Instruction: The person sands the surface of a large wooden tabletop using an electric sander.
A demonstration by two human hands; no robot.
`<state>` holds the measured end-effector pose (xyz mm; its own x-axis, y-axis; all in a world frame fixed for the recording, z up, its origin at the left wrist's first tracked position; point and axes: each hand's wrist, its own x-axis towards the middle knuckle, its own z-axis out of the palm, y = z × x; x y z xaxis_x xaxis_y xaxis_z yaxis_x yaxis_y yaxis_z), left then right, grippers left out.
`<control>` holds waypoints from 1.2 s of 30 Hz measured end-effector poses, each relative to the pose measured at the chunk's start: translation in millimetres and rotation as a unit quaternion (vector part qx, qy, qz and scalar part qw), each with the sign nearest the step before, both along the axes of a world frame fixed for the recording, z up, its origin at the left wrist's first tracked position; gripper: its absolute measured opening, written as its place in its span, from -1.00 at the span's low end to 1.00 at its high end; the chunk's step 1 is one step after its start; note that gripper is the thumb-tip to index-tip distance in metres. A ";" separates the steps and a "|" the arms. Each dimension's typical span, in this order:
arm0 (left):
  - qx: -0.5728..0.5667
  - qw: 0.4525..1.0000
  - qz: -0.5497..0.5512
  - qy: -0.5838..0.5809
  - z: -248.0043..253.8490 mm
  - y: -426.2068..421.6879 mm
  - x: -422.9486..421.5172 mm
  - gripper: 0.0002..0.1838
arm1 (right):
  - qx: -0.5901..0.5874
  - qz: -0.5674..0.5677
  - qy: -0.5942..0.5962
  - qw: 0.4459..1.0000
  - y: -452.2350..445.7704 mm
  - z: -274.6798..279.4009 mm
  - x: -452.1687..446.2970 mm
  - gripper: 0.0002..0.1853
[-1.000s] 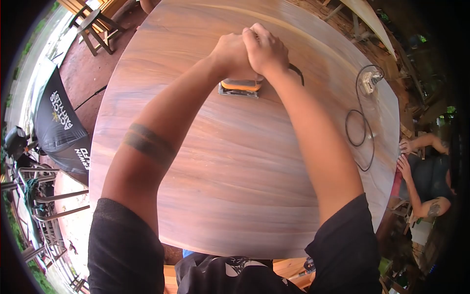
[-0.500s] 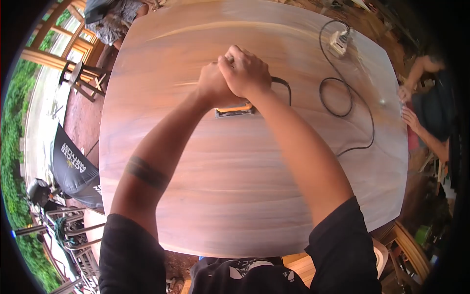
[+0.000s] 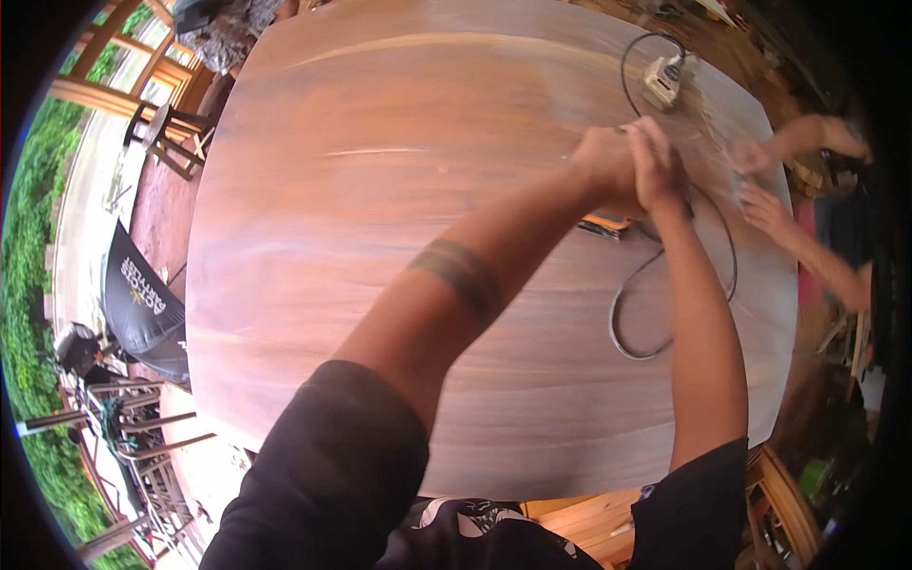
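An orange and black power sander (image 3: 605,226) rests flat on the large wooden tabletop (image 3: 427,313), right of its middle, mostly hidden beneath my hands. My left hand (image 3: 606,163) is closed over the top of the tool. Wrapped over my left hand from the right is my right hand (image 3: 657,166), with its fingers closed. A dark cord (image 3: 616,323) loops over the wood beside and below the sander. Farther up, a pale socket block (image 3: 662,82) lies on the tabletop with a plug in it.
A co-worker's blurred hands (image 3: 771,211) are at the right edge of the tabletop, close to my right hand. Another person (image 3: 220,38) is at the upper left. A wooden stool (image 3: 161,138) and a black umbrella (image 3: 142,304) stand left of the table.
Both my hands and the sander have moved right across the tabletop, closer to the socket block. The cord loop has shifted. The co-worker's hands have moved inward over the tabletop's edge.
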<state>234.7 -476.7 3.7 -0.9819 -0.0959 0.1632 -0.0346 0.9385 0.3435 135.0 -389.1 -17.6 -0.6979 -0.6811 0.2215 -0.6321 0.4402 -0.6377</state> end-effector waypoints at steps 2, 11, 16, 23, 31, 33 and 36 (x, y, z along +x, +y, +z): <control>0.025 0.999 -0.010 0.026 -2.7 2.7 -8.4 -0.53 | -0.021 0.008 -0.004 1.000 4.6 -1.3 -10.4 -0.55; 0.054 0.996 -0.039 0.055 0.2 -48.8 57.1 -0.57 | -0.042 0.043 0.000 0.998 -43.6 0.3 45.1 -0.55; 0.056 0.998 -0.001 0.030 2.2 -109.7 122.4 -0.58 | -0.021 0.051 -0.009 0.998 -112.5 8.2 114.4 -0.54; 0.041 0.997 0.058 0.033 7.7 -206.6 220.5 -0.60 | -0.019 0.107 -0.005 0.994 -222.6 5.8 195.0 -0.54; 0.025 0.991 0.130 0.033 8.7 -291.8 320.1 -0.58 | 0.008 0.128 0.008 0.992 -321.1 15.0 297.5 -0.53; 0.013 0.989 0.145 0.025 10.7 -310.4 344.0 -0.58 | 0.008 0.143 0.016 0.990 -345.4 15.0 320.9 -0.52; -0.022 0.985 0.169 -0.025 15.2 -336.9 377.5 -0.45 | 0.014 0.146 0.034 0.989 -375.3 16.5 356.7 -0.51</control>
<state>612.2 -813.6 18.9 -0.9024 -0.4119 0.1265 -0.3627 0.8845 0.2934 491.7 -764.3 -1.1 -0.4554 -0.8572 0.2403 -0.7757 0.2496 -0.5797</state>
